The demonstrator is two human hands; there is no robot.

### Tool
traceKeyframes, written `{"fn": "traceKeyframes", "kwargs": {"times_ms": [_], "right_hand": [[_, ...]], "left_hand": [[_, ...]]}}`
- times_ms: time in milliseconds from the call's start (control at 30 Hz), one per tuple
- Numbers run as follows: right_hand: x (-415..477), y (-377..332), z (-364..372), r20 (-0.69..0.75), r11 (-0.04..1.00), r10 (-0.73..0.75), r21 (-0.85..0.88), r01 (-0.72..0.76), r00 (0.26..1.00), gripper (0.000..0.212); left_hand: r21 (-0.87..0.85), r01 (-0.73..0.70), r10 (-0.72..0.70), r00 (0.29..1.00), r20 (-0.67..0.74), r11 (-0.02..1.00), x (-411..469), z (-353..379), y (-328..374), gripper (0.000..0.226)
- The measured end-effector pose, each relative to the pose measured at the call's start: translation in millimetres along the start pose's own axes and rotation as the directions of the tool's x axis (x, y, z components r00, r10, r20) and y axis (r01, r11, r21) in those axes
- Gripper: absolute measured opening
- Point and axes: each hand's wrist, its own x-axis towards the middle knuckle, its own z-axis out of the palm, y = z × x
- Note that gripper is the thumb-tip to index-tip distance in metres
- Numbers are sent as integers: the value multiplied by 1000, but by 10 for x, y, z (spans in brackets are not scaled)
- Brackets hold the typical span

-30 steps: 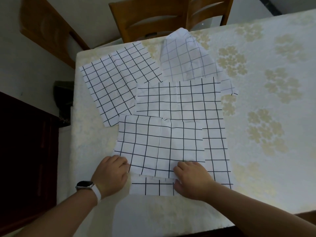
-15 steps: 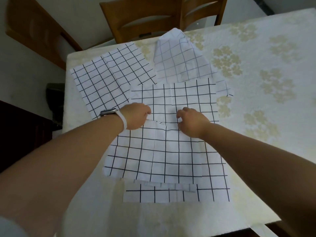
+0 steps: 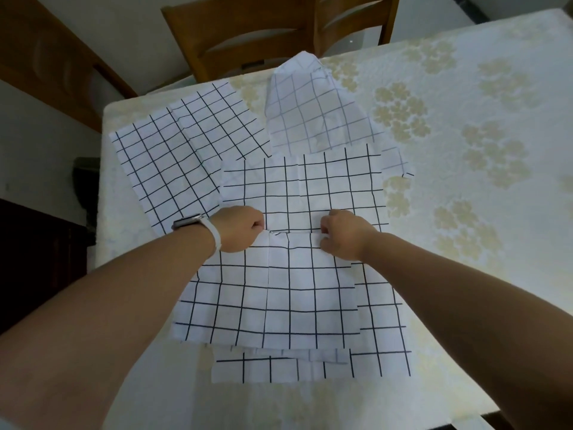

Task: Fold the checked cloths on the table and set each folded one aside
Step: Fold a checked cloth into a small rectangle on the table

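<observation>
While both arms reach forward over a table point(image 3: 465, 249) covered in a pale cloth with gold floral clusters, each hand pinches the far edge of the nearest checked cloth point(image 3: 273, 299). That cloth is white with a black grid and lies flat in front of the person, a vertical crease running down its middle. The left hand point(image 3: 238, 229), with a white-strapped watch point(image 3: 198, 225) on its wrist, is curled closed with the cloth's far left corner between fingers and thumb. The right hand point(image 3: 344, 235) is likewise closed on the far right corner. Beneath this cloth lies a larger checked cloth point(image 3: 325, 187), showing beyond it, to its right and along its near edge. Further back on the left, another checked cloth point(image 3: 183, 156) lies at an angle, touching the larger one. At the far side, a paler, crumpled checked cloth point(image 3: 313, 113) rises in a peak. A wooden chair point(image 3: 248, 35) stands behind the table.
</observation>
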Motion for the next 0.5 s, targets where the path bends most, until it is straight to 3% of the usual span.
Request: {"fn": "traceKeyframes", "kwargs": {"times_ms": [167, 500], "right_hand": [[-61, 52, 22, 3, 997, 26, 69, -26, 1000, 4], [-230, 159, -95, 7, 997, 70, 38, -70, 998, 6]], "left_hand": [[-87, 55, -55, 998, 2, 995, -32, 89, -24, 22], [-143, 97, -104, 994, -44, 985, -108, 166, 47, 19]]}}
